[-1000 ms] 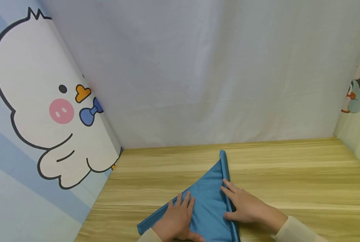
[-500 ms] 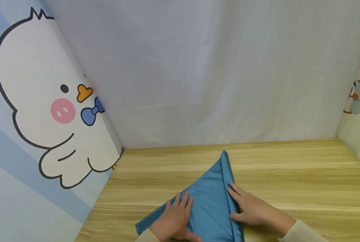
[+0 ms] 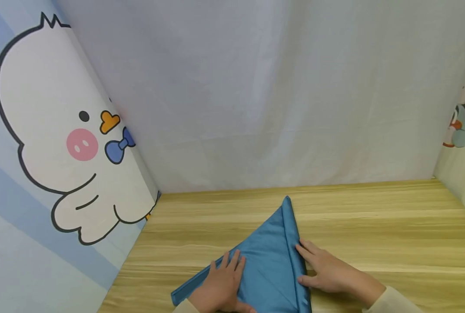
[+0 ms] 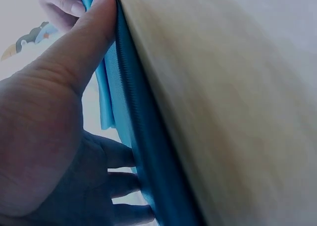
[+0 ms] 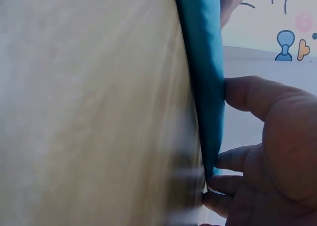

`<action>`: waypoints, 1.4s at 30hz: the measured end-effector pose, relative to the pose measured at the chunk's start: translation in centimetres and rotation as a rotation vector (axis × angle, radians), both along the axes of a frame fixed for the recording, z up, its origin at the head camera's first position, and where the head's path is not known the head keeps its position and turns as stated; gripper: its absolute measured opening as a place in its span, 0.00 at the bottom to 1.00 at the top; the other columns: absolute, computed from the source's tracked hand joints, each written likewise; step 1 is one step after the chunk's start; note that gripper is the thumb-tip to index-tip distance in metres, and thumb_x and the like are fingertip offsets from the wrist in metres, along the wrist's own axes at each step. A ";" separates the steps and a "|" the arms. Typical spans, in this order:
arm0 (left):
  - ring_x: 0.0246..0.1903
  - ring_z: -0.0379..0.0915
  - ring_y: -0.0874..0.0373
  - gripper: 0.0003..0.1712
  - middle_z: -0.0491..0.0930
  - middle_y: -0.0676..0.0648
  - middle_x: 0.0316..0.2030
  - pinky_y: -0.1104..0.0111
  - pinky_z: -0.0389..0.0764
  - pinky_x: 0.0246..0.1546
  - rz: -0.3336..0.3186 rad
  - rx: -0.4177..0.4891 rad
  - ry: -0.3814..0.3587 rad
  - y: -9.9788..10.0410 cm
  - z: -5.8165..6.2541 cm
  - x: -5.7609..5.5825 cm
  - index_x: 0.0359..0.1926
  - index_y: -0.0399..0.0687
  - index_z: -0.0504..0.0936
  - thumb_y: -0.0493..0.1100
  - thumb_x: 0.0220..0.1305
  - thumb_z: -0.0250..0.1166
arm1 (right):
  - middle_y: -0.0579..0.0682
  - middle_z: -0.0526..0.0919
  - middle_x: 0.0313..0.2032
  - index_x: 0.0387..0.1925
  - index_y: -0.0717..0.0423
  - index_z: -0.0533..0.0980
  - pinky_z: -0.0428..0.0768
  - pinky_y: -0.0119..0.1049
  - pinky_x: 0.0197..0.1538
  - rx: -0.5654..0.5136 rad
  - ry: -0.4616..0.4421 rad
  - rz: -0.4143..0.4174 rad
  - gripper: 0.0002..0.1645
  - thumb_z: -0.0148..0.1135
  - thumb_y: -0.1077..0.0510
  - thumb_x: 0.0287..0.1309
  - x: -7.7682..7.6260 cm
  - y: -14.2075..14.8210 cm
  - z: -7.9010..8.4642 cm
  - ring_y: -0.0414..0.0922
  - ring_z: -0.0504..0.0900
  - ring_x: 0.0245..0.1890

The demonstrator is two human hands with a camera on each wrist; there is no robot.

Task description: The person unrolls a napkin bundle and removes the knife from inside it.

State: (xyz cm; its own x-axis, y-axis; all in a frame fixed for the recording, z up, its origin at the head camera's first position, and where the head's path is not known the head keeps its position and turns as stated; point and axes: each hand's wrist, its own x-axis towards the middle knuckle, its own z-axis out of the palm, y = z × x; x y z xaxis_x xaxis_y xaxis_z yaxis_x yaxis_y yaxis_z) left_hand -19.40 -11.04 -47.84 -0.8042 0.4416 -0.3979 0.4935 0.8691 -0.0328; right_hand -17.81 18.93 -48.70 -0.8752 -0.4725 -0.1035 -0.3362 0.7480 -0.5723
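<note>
A blue cloth (image 3: 265, 265), folded into a rough triangle, lies on the wooden table, its lower part cut off by the frame. Along its right side runs a thick rolled edge (image 3: 293, 252); a narrower folded strip borders its upper left side. My left hand (image 3: 221, 282) rests flat on the cloth's left part, fingers spread and pointing away. At the rolled edge is my right hand (image 3: 328, 271), its thumb and fingertips touching the outer side. In the right wrist view the thumb meets the blue roll (image 5: 205, 62) with fairly straight fingers below it.
The wood-grain table (image 3: 373, 226) reaches back to a pale hanging curtain (image 3: 256, 108). A cartoon-printed sheet (image 3: 41, 130) hangs on the left. Another printed sheet (image 3: 461, 161) bounds the right side.
The rolled right edge looks wider than a second ago. My right hand has shifted a little right and nearer with it. My left hand has slid slightly left.
</note>
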 end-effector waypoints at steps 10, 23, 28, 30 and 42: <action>0.72 0.44 0.41 0.70 0.47 0.45 0.74 0.38 0.61 0.59 -0.026 0.038 -0.002 -1.1 -0.2 0.1 0.75 0.51 0.52 0.86 0.39 0.57 | 0.64 0.54 0.71 0.70 0.65 0.59 0.58 0.64 0.64 0.009 0.024 0.021 0.52 0.60 0.35 0.59 0.1 -0.6 0.1 0.63 0.52 0.70; 0.70 0.46 0.37 0.69 0.52 0.41 0.73 0.38 0.61 0.59 -0.095 0.063 0.062 -0.2 0.4 0.6 0.74 0.46 0.56 0.87 0.41 0.51 | 0.61 0.53 0.72 0.71 0.61 0.60 0.56 0.69 0.62 0.068 0.094 0.147 0.53 0.61 0.32 0.56 0.0 -4.8 1.3 0.60 0.48 0.72; 0.71 0.45 0.37 0.65 0.50 0.43 0.73 0.39 0.61 0.60 -0.095 0.051 0.000 0.9 0.1 0.8 0.74 0.49 0.56 0.85 0.44 0.53 | 0.59 0.54 0.72 0.71 0.58 0.60 0.54 0.71 0.61 0.146 0.086 0.196 0.59 0.60 0.25 0.50 0.0 -5.9 1.0 0.59 0.49 0.72; 0.70 0.46 0.36 0.65 0.49 0.43 0.74 0.39 0.62 0.59 -0.083 0.049 -0.015 1.2 0.0 0.8 0.74 0.50 0.56 0.85 0.44 0.52 | 0.58 0.54 0.72 0.71 0.58 0.60 0.54 0.71 0.62 0.168 0.077 0.195 0.59 0.60 0.24 0.49 0.0 -5.9 0.7 0.58 0.49 0.72; 0.70 0.45 0.36 0.65 0.46 0.45 0.74 0.37 0.67 0.54 -0.029 0.037 -0.044 1.8 -0.1 0.8 0.75 0.54 0.52 0.86 0.43 0.51 | 0.57 0.54 0.73 0.72 0.57 0.60 0.53 0.71 0.61 0.157 0.049 0.158 0.61 0.60 0.22 0.47 -0.1 -4.9 0.1 0.57 0.48 0.73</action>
State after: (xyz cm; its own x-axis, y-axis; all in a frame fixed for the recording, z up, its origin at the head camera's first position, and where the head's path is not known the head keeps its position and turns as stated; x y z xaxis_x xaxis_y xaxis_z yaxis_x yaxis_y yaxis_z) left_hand -18.64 -9.26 -47.97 -0.7728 0.4794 -0.4158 0.5186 0.8548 0.0218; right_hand -17.95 13.98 -48.58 -0.7973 -0.5856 -0.1462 -0.4807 0.7626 -0.4330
